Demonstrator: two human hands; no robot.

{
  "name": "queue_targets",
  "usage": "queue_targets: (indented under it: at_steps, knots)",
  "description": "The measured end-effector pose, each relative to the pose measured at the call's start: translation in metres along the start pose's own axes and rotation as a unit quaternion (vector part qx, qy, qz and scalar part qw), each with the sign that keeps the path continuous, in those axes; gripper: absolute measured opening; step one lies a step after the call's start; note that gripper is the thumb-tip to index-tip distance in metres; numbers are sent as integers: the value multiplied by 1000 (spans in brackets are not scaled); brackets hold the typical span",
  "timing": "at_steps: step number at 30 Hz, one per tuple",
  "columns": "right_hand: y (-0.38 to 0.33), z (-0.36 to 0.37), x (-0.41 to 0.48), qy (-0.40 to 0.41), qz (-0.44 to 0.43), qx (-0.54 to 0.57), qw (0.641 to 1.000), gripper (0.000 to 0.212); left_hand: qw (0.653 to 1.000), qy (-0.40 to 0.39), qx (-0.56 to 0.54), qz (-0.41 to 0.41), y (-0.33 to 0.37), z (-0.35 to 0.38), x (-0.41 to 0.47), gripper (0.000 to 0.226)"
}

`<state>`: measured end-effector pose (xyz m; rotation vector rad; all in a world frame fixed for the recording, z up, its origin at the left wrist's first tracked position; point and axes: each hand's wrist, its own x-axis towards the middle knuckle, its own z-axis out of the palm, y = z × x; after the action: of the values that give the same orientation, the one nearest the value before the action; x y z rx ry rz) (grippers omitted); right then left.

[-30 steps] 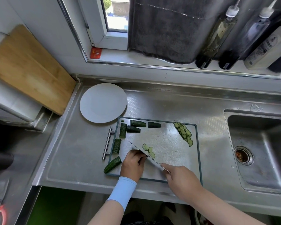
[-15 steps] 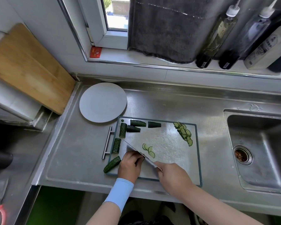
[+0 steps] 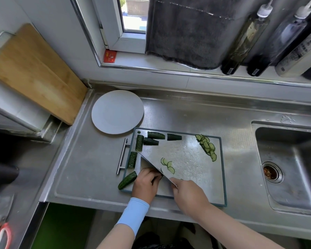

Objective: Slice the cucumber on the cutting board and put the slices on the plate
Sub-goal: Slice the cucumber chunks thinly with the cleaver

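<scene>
A steel cutting board point(image 3: 187, 153) lies on the counter. Several dark green cucumber chunks point(image 3: 155, 135) sit along its far-left edge and left side, and one chunk point(image 3: 127, 180) hangs over the near-left corner. A row of thin slices point(image 3: 206, 146) lies at the far right, and three slices point(image 3: 167, 164) sit mid-board. My left hand point(image 3: 145, 184) curls over a cucumber piece that is mostly hidden beneath it. My right hand point(image 3: 188, 194) grips the handle of a knife point(image 3: 151, 164), whose blade rests against my left fingers. The white plate point(image 3: 117, 112) stands bare beyond the board.
A sink point(image 3: 287, 166) lies to the right. A wooden board point(image 3: 32, 72) leans at the far left. Bottles point(image 3: 244, 36) and a grey towel point(image 3: 187, 29) line the window sill. Red-handled scissors point(image 3: 0, 236) lie at the bottom left.
The knife and my right hand have shifted left along the hidden cucumber piece, and my left hand has drawn back slightly with them.
</scene>
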<state>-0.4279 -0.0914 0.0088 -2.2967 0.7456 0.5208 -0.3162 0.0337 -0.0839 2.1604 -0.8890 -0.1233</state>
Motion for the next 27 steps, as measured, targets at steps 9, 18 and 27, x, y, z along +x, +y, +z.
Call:
queue_targets:
  at_steps: [9, 18, 27]
  knots:
    - [10, -6, 5, 7, 3, 35, 999, 27, 1000, 8, -8, 5, 3, -2, 0, 13]
    - [56, -49, 11, 67, 43, 29, 996, 24, 999, -32, -12, 6, 12, 0, 12, 13]
    - [85, -76, -6, 123, -61, -237, 962, 41, 988, 146, -21, -36, 69, -37, 60, 28]
